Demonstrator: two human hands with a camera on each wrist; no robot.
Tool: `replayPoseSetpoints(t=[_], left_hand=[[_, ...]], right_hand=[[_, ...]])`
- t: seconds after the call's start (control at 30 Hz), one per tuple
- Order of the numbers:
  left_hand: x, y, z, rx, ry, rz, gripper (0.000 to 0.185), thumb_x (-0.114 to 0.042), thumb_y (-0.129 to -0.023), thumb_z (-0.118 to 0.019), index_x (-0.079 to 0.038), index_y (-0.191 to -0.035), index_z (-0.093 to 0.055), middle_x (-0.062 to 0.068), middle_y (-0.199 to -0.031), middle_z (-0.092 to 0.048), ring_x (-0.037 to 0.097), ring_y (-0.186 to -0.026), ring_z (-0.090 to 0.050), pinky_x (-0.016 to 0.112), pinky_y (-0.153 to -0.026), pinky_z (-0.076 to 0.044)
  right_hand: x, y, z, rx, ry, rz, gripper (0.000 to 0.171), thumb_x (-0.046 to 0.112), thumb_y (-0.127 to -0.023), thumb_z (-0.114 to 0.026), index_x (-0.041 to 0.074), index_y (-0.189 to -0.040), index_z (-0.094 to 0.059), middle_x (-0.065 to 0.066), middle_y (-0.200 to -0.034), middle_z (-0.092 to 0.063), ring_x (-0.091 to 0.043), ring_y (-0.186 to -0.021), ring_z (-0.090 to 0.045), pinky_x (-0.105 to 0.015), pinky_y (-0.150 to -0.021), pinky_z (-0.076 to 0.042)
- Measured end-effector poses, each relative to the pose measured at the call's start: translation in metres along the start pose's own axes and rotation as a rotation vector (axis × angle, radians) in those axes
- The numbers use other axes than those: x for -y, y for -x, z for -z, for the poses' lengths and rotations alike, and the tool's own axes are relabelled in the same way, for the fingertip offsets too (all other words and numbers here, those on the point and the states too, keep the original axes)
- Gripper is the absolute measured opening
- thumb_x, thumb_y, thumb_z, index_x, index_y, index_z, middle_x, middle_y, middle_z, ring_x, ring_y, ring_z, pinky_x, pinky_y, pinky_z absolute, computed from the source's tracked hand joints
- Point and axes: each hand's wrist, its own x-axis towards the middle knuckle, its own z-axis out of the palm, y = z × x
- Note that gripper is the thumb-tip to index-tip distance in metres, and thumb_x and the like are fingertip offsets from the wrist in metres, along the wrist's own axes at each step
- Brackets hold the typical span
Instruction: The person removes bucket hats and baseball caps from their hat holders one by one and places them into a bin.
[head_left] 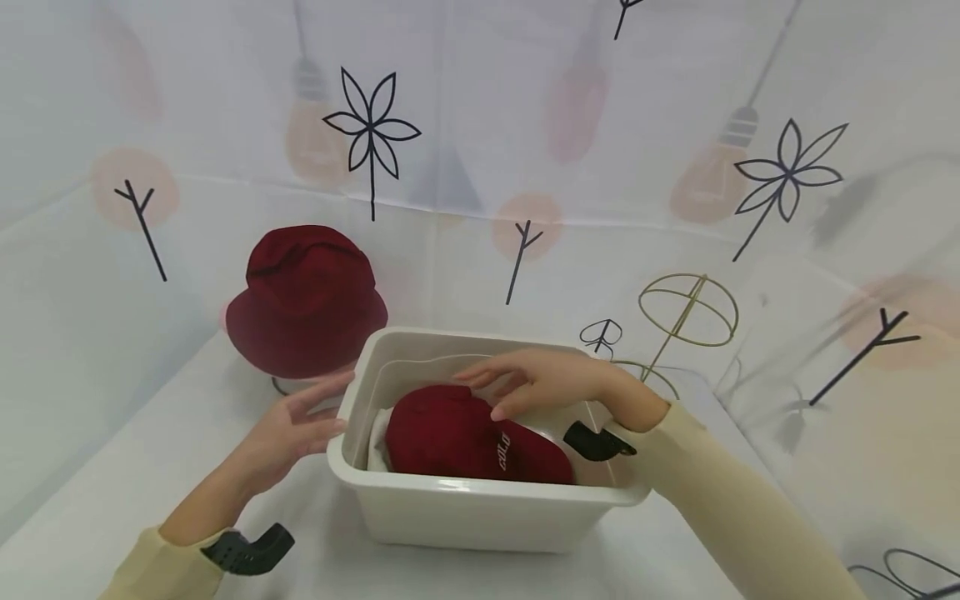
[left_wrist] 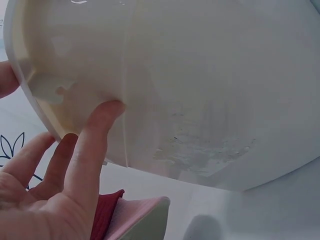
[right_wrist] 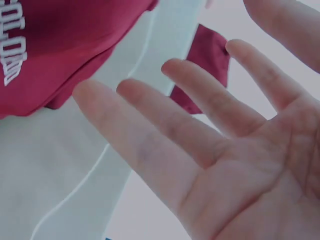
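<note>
A dark red baseball cap (head_left: 442, 429) with white lettering lies inside a white plastic tub (head_left: 480, 521), its brim toward the right. My right hand (head_left: 551, 383) hovers just above the cap; in the right wrist view its fingers (right_wrist: 165, 135) are spread and hold nothing. At the tub's left side is my left hand (head_left: 288, 429), whose extended fingertips touch the outer wall, as the left wrist view shows the index finger (left_wrist: 87, 150) against it. Something white (head_left: 377, 442) peeks out beside the cap, its kind unclear.
Behind the tub on the left, a dark red bucket hat (head_left: 311, 292) sits on a stand mostly hidden beneath it. A bare gold wire stand (head_left: 686, 312) is at the back right. A white patterned sheet (head_left: 465, 108) hangs behind the white table (head_left: 285, 517).
</note>
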Motion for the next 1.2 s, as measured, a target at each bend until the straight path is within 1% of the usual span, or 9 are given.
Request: replayPoseSetpoints(t=[0.07, 0.13, 0.27, 0.5, 0.67, 0.87, 1.0, 1.13, 1.2], left_hand=[[0.000, 0.001, 0.000, -0.001, -0.002, -0.006, 0.064, -0.010, -0.088, -0.062, -0.005, -0.144, -0.032, 0.014, -0.150, -0.022, 0.034, -0.122, -0.046, 0.045, -0.086, -0.048], [0.000, 0.001, -0.001, -0.003, -0.006, -0.009, 0.064, -0.010, -0.088, -0.062, -0.005, -0.144, -0.032, 0.014, -0.150, -0.022, 0.032, -0.122, -0.047, 0.045, -0.086, -0.048], [0.000, 0.001, -0.001, -0.003, -0.007, -0.011, 0.064, -0.010, -0.088, -0.062, -0.006, -0.145, -0.031, 0.013, -0.150, -0.022, 0.032, -0.122, -0.046, 0.044, -0.086, -0.048], [0.001, 0.000, -0.001, -0.015, -0.004, -0.004, 0.064, -0.010, -0.089, -0.061, -0.006, -0.145, -0.031, 0.013, -0.150, -0.022, 0.036, -0.124, -0.043, 0.045, -0.086, -0.047], [0.001, 0.001, -0.002, -0.017, -0.005, 0.005, 0.065, -0.010, -0.089, -0.061, -0.005, -0.145, -0.029, 0.013, -0.151, -0.022, 0.036, -0.124, -0.043, 0.047, -0.087, -0.046], [0.001, 0.001, -0.001, -0.007, -0.005, -0.012, 0.064, -0.010, -0.089, -0.060, -0.006, -0.145, -0.030, 0.014, -0.150, -0.022, 0.033, -0.124, -0.044, 0.046, -0.087, -0.047], [0.001, 0.001, 0.000, 0.001, 0.003, -0.016, 0.063, -0.010, -0.089, -0.060, -0.007, -0.145, -0.032, 0.014, -0.151, -0.021, 0.031, -0.122, -0.047, 0.045, -0.087, -0.047], [0.001, 0.000, 0.000, 0.011, 0.011, -0.019, 0.062, -0.009, -0.089, -0.060, -0.007, -0.144, -0.033, 0.013, -0.151, -0.020, 0.030, -0.122, -0.047, 0.043, -0.087, -0.048], [0.001, -0.001, 0.000, 0.014, 0.013, -0.017, 0.062, -0.009, -0.089, -0.060, -0.007, -0.144, -0.033, 0.013, -0.151, -0.020, 0.030, -0.122, -0.047, 0.043, -0.086, -0.048]], right_hand=[[0.002, 0.009, -0.003, -0.043, 0.006, 0.024, 0.055, 0.016, -0.088, -0.065, 0.014, -0.139, -0.044, 0.000, -0.136, -0.048, -0.019, -0.118, -0.051, -0.038, -0.094, -0.044], [0.004, 0.019, -0.006, -0.090, 0.001, 0.021, 0.053, 0.017, -0.088, -0.065, 0.015, -0.138, -0.046, 0.002, -0.135, -0.048, -0.018, -0.117, -0.051, -0.037, -0.094, -0.044], [0.008, 0.037, -0.011, -0.186, -0.033, -0.019, 0.052, 0.018, -0.087, -0.066, 0.017, -0.136, -0.048, 0.005, -0.135, -0.048, -0.019, -0.117, -0.052, -0.033, -0.092, -0.045], [0.006, 0.067, -0.017, -0.370, -0.023, -0.073, 0.053, 0.024, -0.086, -0.067, 0.019, -0.135, -0.048, 0.002, -0.133, -0.050, -0.018, -0.116, -0.052, -0.035, -0.090, -0.047], [0.003, 0.089, -0.023, -0.480, -0.075, -0.043, 0.049, 0.015, -0.085, -0.068, 0.014, -0.131, -0.051, -0.007, -0.129, -0.054, -0.020, -0.114, -0.054, -0.031, -0.085, -0.050], [0.000, 0.112, -0.030, -0.557, -0.132, -0.034, 0.046, 0.008, -0.085, -0.067, 0.011, -0.129, -0.052, -0.006, -0.128, -0.054, -0.014, -0.113, -0.055, -0.032, -0.081, -0.052], [-0.003, 0.122, -0.036, -0.595, -0.097, -0.043, 0.045, 0.008, -0.086, -0.066, 0.010, -0.129, -0.052, -0.004, -0.128, -0.054, -0.011, -0.112, -0.055, -0.031, -0.081, -0.051], [-0.009, 0.127, -0.043, -0.681, -0.058, -0.057, 0.042, 0.007, -0.085, -0.067, 0.007, -0.126, -0.054, 0.005, -0.124, -0.056, -0.010, -0.107, -0.058, -0.027, -0.082, -0.050], [-0.014, 0.130, -0.047, -0.732, -0.049, -0.055, 0.041, 0.004, -0.085, -0.066, 0.003, -0.124, -0.055, 0.005, -0.122, -0.057, -0.014, -0.103, -0.061, -0.027, -0.081, -0.051]])
